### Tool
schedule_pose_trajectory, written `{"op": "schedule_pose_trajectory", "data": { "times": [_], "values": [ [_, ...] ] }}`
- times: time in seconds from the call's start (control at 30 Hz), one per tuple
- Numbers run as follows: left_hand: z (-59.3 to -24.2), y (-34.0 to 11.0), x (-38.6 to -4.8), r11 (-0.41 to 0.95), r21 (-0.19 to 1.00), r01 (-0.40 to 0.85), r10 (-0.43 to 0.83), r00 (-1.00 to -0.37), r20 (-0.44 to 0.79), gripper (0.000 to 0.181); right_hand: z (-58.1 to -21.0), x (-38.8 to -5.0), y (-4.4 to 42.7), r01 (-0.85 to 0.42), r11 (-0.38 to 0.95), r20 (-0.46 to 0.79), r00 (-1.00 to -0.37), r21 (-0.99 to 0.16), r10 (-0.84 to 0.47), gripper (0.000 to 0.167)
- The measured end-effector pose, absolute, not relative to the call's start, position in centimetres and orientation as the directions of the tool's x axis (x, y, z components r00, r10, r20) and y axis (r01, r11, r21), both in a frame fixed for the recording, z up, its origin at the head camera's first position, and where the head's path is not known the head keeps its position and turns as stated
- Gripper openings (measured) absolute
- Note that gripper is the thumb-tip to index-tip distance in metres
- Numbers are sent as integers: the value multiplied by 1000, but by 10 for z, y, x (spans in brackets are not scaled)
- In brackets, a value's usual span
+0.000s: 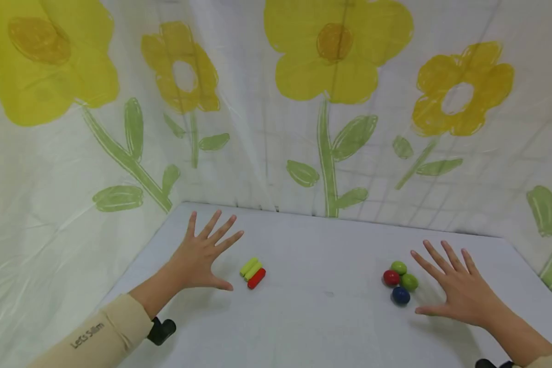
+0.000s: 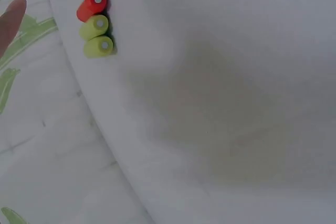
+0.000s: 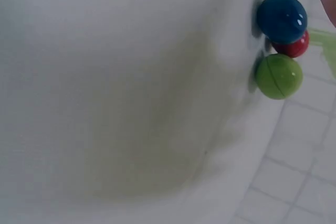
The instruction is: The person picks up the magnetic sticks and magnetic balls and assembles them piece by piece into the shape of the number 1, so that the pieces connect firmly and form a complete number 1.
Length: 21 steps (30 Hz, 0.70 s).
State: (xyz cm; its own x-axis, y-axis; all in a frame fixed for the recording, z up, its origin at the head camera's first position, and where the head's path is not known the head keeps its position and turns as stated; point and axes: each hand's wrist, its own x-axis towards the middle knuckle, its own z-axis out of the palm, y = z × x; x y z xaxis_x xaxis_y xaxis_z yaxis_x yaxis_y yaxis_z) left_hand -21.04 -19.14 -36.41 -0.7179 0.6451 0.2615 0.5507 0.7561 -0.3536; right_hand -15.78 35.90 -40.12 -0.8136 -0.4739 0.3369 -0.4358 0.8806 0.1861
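Note:
My left hand (image 1: 200, 258) is held over the table with its fingers spread and straight, holding nothing. Just right of its thumb lie two yellow-green short sticks (image 1: 250, 268) and a red short stick (image 1: 256, 278), side by side; pale round spots show on their ends in the left wrist view. On the right, my right hand (image 1: 466, 294) is likewise spread over the table and grips nothing. Left of it sit two shiny green balls (image 1: 409, 282), a red ball (image 1: 391, 278) and a dark blue ball (image 1: 400, 296), clustered together. The right wrist view shows only one green ball (image 3: 279, 76).
The white table (image 1: 322, 327) has its far edge against a white curtain (image 1: 248, 128) painted with yellow flowers. More curtain hangs along the left side. A wide stretch of tabletop separates the sticks from the balls. Dark wrist devices (image 1: 161, 331) show near both sleeves.

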Motion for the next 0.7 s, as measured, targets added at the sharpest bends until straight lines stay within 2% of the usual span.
{"op": "schedule_pose_trajectory", "data": {
  "times": [0.17, 0.37, 0.53, 0.7],
  "values": [
    [-362, -183, -206, 758, -332, 561, 647, -709, 281, 110, -392, -157, 355, -393, 918, 336, -859, 55, -387, 114],
    [-362, -174, -202, 786, -222, 577, 612, -672, 418, 107, -383, -155, 343, -266, 955, 274, -935, -129, -223, 107],
    [-367, -170, -196, 820, -116, 560, 544, -700, 463, 99, -387, -154, 335, -193, 921, 196, -972, -338, -131, 95],
    [-375, -169, -195, 837, 2, 547, 474, -728, 495, 84, -392, -154, 334, -167, 884, 208, -975, -437, -81, 82]
  ]
}}
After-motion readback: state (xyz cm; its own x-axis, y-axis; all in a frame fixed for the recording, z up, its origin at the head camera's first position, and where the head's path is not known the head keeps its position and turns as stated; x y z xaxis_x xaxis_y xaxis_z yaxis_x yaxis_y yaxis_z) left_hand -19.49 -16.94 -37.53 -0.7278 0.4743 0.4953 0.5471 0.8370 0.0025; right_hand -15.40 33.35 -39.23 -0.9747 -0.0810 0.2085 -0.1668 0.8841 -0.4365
